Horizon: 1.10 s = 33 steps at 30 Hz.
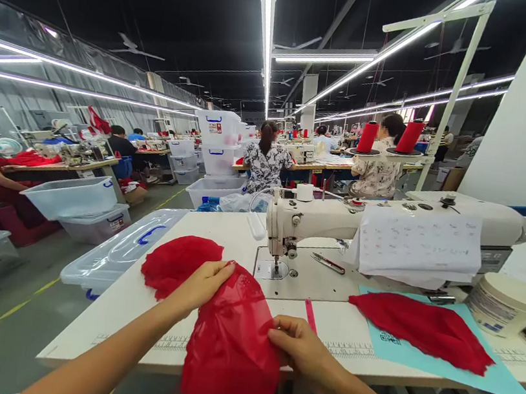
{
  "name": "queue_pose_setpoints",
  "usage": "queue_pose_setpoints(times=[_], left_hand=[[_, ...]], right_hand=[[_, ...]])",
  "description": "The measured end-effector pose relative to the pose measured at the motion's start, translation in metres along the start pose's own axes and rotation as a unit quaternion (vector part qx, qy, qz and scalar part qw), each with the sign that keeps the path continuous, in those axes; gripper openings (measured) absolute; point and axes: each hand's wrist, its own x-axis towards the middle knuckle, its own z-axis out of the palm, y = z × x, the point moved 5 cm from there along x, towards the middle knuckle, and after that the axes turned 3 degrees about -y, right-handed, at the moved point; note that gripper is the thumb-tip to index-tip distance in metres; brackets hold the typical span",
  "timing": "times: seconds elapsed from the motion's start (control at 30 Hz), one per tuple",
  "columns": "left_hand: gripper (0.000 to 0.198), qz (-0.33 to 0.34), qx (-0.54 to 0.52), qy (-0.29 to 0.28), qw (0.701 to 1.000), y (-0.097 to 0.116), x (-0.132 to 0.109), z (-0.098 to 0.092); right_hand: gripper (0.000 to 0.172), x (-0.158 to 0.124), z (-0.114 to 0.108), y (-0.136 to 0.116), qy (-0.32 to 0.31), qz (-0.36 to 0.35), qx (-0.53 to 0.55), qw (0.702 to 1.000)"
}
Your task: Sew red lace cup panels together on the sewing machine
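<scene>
Red sheer fabric panel (pixel 234 349): one, rounded, glossy, lightly creased; between the two hands, its near end hanging past the near edge of the table (pixel 131 302).
Left hand (pixel 212 281): fingers close together at the panel's far-left edge; underside hidden, so whether it pinches or only presses cannot be told.
Right hand (pixel 294 345): thumb and bent forefinger pinching the panel's right edge; panel directly to its left.
Handling of panel: best kept lightly tensioned between both hands, creases eased outward, the rim followed by short regrips; a hard pull would likely distort such thin cloth.
Hanging end: worth supporting, since its weight may drag the cloth nearer.
Lockstitch sewing machine (pixel 318 221): far side, presser foot (pixel 276 265) beyond the panel and apart from both hands; fingers are best kept outside the needle line.
Second red piece (pixel 180 263): on the table, just left of the left hand; any join to the panel cannot be told.
Third red piece (pixel 425 327): right, on a light-blue sheet (pixel 505 384).
Thread snips (pixel 328 263): far, right of the presser foot.
</scene>
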Motion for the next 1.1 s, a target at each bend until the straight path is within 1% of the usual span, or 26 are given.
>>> queue_pose_setpoints(times=[0.03, 0.13, 0.17, 0.23, 0.27, 0.33, 0.43, 0.53, 0.63, 0.67, 0.73, 0.77, 0.8, 0.83, 0.87, 0.93, 0.97, 1.0, 1.03, 1.1], left_hand=[[0.044, 0.002, 0.03, 0.006, 1.0, -0.005, 0.01, 0.0], [0.037, 0.007, 0.096, 0.005, 0.995, -0.024, 0.047, 0.007], [0.035, 0.009, 0.112, 0.002, 0.994, -0.03, 0.059, 0.01], [0.032, 0.014, 0.15, -0.005, 0.989, -0.039, 0.082, 0.016], [0.032, 0.018, 0.169, -0.009, 0.985, -0.042, 0.092, 0.019], [0.033, 0.029, 0.205, -0.018, 0.978, -0.045, 0.109, 0.023], [0.034, 0.044, 0.25, -0.027, 0.967, -0.047, 0.127, 0.026], [0.031, 0.057, 0.287, -0.021, 0.956, -0.046, 0.14, 0.027], [0.025, 0.066, 0.325, 0.001, 0.944, -0.042, 0.144, 0.026], [0.023, 0.068, 0.339, 0.015, 0.938, -0.04, 0.142, 0.025], [0.021, 0.072, 0.365, 0.052, 0.927, -0.034, 0.135, 0.024], [0.021, 0.082, 0.376, 0.07, 0.92, -0.031, 0.13, 0.024], [0.021, 0.108, 0.386, 0.075, 0.913, -0.029, 0.125, 0.026], [0.022, 0.152, 0.391, 0.064, 0.905, -0.026, 0.119, 0.031], [0.025, 0.211, 0.389, 0.038, 0.896, -0.025, 0.112, 0.039], [0.027, 0.334, 0.362, -0.037, 0.869, -0.026, 0.099, 0.055], [0.024, 0.375, 0.344, -0.071, 0.858, -0.029, 0.093, 0.062], [0.022, 0.391, 0.329, -0.093, 0.855, -0.033, 0.09, 0.066], [0.025, 0.387, 0.322, -0.105, 0.857, -0.038, 0.089, 0.068], [0.035, 0.354, 0.33, -0.112, 0.868, -0.046, 0.09, 0.07]], right_hand=[[0.033, 0.002, -0.005, 0.0, 0.008, 0.01, -0.021, 1.0], [0.042, 0.012, -0.027, -0.002, 0.03, 0.009, -0.116, 0.993], [0.041, 0.016, -0.036, -0.003, 0.038, 0.009, -0.156, 0.987], [0.033, 0.022, -0.053, -0.007, 0.055, 0.006, -0.246, 0.968], [0.028, 0.025, -0.06, -0.011, 0.063, -0.003, -0.298, 0.952], [0.024, 0.029, -0.068, -0.022, 0.075, -0.041, -0.408, 0.909], [0.027, 0.039, -0.067, -0.039, 0.066, -0.121, -0.541, 0.829], [0.031, 0.055, -0.063, -0.043, 0.05, -0.148, -0.635, 0.756], [0.029, 0.07, -0.063, -0.039, 0.054, -0.15, -0.721, 0.674], [0.028, 0.073, -0.063, -0.037, 0.055, -0.154, -0.74, 0.653], [0.026, 0.078, -0.064, -0.033, 0.055, -0.169, -0.759, 0.627], [0.026, 0.079, -0.064, -0.032, 0.056, -0.178, -0.761, 0.621], [0.026, 0.08, -0.065, -0.03, 0.058, -0.189, -0.761, 0.619], [0.026, 0.079, -0.065, -0.029, 0.062, -0.2, -0.759, 0.616], [0.026, 0.079, -0.066, -0.028, 0.064, -0.211, -0.758, 0.614], [0.025, 0.078, -0.066, -0.027, 0.067, -0.228, -0.758, 0.608], [0.024, 0.077, -0.066, -0.027, 0.066, -0.233, -0.758, 0.605], [0.024, 0.077, -0.066, -0.027, 0.063, -0.238, -0.759, 0.602], [0.024, 0.076, -0.065, -0.027, 0.06, -0.241, -0.761, 0.6], [0.024, 0.077, -0.065, -0.028, 0.054, -0.252, -0.765, 0.591]])
